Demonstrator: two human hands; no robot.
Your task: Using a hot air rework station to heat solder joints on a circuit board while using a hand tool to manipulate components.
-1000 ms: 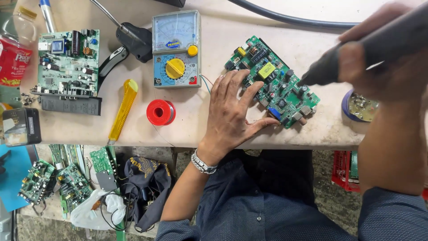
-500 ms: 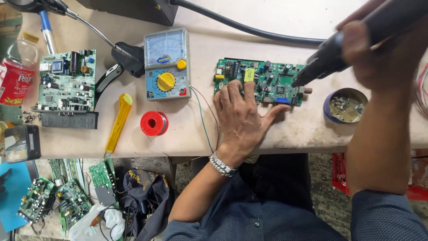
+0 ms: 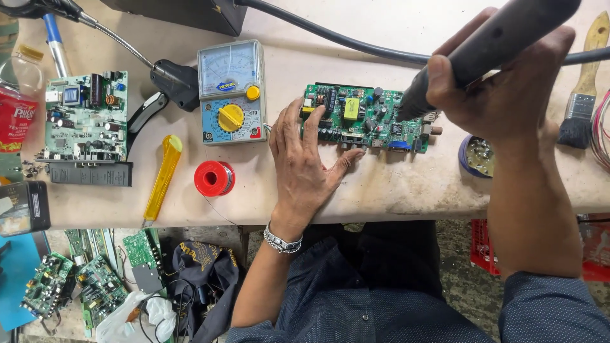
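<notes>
Board (image 3: 365, 119) lying flat on bench, mid-table, right of meter (image 3: 230, 92). Left hand (image 3: 305, 159) pressing on board's left end, fingers (image 3: 314, 124) spread, palm on bench; not pinching anything. Right hand (image 3: 502, 82) wrapping tight around iron (image 3: 483, 51), tip hovering over board's right end. Judging board light, stiff, fragile: components and joints easily damaged, likely sliding on smooth bench. Best holding by bare edges, avoiding parts. Tin (image 3: 478, 157) sitting just right of board; solder spool (image 3: 214, 178) and knife (image 3: 162, 178) lying left.

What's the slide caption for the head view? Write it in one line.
Left hand steadies a green circuit board while the right hand aims a dark soldering tool at it.
</notes>
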